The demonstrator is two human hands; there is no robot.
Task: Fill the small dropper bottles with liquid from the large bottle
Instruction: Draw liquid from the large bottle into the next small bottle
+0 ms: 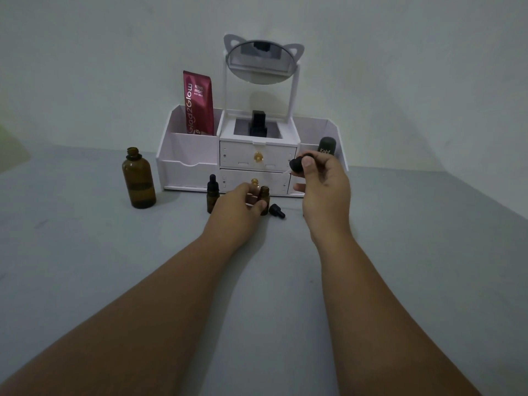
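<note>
Tabletop, two dropper bottles, one large bottle

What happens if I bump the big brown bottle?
The large bottle looks like glass, so it is probably hard and could break. It stands tall and upright, so a push near the top might tip it. Its neck has no cap, so any liquid inside would likely spill.

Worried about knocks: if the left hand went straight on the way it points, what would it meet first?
Likely the organiser's lower drawer, close behind the small bottle the left hand grips; depth is unclear.
</note>
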